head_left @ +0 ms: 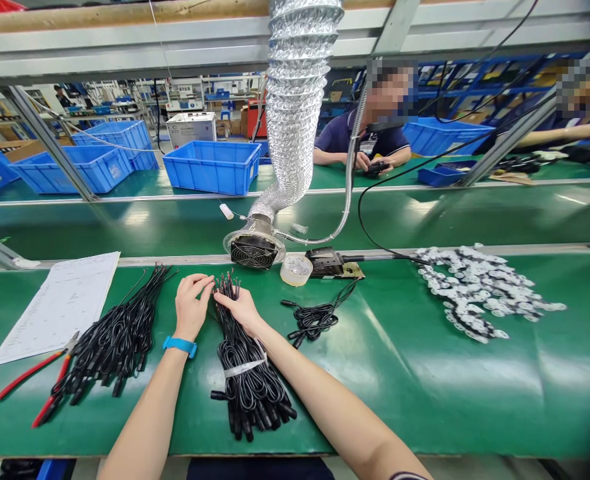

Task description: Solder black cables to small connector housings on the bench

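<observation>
A bundle of black cables [247, 380] tied with a white band lies on the green bench in front of me. My left hand [191, 305], with a blue wristband, pinches at the bare wire ends at the bundle's far tip. My right hand [241, 308] rests on the same tip, fingers curled round the wires. A second, looser bundle of black cables [117, 333] lies to the left. A small coil of black cables [315, 319] lies to the right.
Red-handled pliers [49, 373] and a paper sheet [62, 303] lie at the left. A fume fan [253, 250] on a silver duct, a tape roll [296, 269] and a soldering stand [331, 263] sit behind. A heap of white parts [479, 290] lies right. Two people work beyond the conveyor, by blue bins [212, 167].
</observation>
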Available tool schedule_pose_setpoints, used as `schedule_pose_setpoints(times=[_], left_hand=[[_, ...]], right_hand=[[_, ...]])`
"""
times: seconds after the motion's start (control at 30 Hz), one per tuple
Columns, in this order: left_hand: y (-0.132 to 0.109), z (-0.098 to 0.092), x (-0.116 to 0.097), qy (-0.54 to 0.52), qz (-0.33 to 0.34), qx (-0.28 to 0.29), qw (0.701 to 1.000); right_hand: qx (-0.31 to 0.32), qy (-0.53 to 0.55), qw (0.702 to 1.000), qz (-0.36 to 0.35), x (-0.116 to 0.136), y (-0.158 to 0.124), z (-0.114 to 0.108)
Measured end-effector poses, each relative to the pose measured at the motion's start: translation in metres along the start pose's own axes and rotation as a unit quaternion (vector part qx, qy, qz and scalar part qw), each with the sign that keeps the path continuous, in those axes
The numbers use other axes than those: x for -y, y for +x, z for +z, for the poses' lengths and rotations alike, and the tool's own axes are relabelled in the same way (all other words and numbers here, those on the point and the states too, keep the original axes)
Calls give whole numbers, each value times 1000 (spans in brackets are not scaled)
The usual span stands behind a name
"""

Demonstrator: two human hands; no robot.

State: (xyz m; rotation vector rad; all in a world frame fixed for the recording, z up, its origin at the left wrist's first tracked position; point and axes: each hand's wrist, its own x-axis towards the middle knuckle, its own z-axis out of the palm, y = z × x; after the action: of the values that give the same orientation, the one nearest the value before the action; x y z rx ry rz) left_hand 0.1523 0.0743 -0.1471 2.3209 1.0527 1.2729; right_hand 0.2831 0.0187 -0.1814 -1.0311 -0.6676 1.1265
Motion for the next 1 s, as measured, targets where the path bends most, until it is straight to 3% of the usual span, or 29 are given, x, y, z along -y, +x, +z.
schedule_pose_setpoints(times=[0.37, 0.6, 0.8, 1.0], left_hand=[[-2, 0, 0, 51, 15, -50, 997], [-2, -1, -3, 84, 64, -17, 994], [-3, -3, -5, 136, 19, -39, 990], [-1, -3, -8, 88, 47, -1, 995]], right_hand=[[0, -31, 999, -23, -2, 0, -1], [9, -44, 998, -43, 0, -1, 0], [16, -49, 998, -39, 1, -2, -2], [32, -45, 998, -42, 1, -1, -2]])
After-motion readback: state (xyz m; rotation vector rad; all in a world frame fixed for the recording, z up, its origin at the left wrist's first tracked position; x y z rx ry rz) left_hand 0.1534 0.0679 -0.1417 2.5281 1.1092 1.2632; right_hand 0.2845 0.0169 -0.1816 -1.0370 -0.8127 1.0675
